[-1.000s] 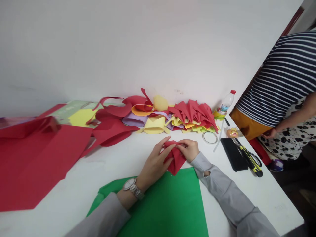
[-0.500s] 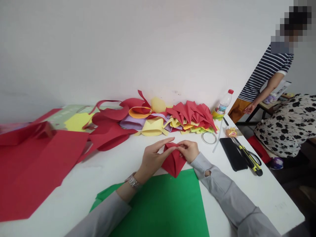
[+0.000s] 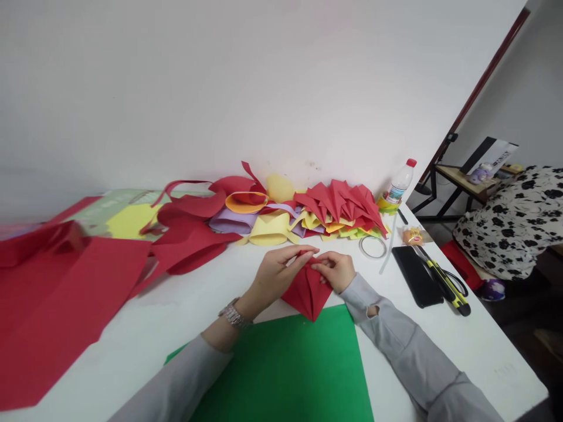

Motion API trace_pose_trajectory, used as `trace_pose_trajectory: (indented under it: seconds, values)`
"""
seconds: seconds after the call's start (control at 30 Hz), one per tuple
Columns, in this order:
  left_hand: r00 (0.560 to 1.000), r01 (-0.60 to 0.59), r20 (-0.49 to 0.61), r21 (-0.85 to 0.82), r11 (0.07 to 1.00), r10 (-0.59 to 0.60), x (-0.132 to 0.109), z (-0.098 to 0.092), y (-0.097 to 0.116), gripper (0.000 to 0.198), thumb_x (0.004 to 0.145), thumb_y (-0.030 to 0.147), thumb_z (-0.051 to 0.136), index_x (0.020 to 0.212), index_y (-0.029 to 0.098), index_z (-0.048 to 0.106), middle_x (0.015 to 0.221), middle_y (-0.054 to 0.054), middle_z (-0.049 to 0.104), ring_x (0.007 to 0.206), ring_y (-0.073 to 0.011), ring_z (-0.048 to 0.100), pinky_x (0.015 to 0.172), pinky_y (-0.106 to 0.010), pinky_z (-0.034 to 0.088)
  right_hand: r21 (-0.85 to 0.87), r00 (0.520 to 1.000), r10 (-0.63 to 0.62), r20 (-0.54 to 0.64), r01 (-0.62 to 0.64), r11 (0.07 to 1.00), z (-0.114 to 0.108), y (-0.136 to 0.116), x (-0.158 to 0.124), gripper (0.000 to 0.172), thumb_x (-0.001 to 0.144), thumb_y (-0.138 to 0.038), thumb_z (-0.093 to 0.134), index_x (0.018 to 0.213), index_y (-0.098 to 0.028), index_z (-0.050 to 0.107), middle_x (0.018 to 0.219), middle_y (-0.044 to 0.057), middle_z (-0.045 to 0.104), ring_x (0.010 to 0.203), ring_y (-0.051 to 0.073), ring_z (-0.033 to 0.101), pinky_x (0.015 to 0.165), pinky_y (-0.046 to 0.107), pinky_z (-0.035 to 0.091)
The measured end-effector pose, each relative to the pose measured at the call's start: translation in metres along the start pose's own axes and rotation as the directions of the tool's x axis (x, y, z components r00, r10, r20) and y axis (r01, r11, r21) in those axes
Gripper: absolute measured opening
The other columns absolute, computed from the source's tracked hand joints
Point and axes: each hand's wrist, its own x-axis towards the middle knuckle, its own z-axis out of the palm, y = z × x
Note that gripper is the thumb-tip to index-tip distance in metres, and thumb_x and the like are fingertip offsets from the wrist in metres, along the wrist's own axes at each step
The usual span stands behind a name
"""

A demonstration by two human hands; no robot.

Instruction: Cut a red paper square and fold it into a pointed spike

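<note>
My left hand (image 3: 277, 274) and my right hand (image 3: 338, 271) both pinch the top of a folded red paper piece (image 3: 307, 292), a kite-like shape with its point toward me. The piece rests on the white table (image 3: 448, 334), its tip just over the far edge of a green paper sheet (image 3: 290, 369). A silver watch (image 3: 232, 315) sits on my left wrist. Both sleeves are grey.
Large red sheets (image 3: 57, 287) lie at the left. A heap of folded red, yellow and purple paper pieces (image 3: 303, 214) lines the wall. At the right are a tape ring (image 3: 373, 246), a black phone (image 3: 417, 267), a yellow utility knife (image 3: 444, 280), scissors and a water bottle (image 3: 401, 183).
The person in the striped shirt at the right has left the view. My hands have opened the red piece out a little wider and flatter.
</note>
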Motion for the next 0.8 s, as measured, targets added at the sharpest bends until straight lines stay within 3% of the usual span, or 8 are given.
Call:
trace_pose_trajectory:
  seconds: [0.8]
  values:
    - [0.995, -0.059, -0.076, 0.052, 0.997, 0.063, -0.0014, 0.0013, 0.0027, 0.027, 0.09, 0.037, 0.055, 0.086, 0.022, 0.076, 0.089, -0.003, 0.078, 0.081, -0.0193, 0.072, 0.077, -0.029, 0.057, 0.018, 1.0, 0.02, 0.006, -0.02, 1.0, -0.0002, -0.0033, -0.0014, 0.025, 0.064, -0.043, 0.077, 0.071, -0.021, 0.067, 0.046, -0.006, 0.058, 0.036, 0.011, 0.052, 0.039, 0.022, 0.044]
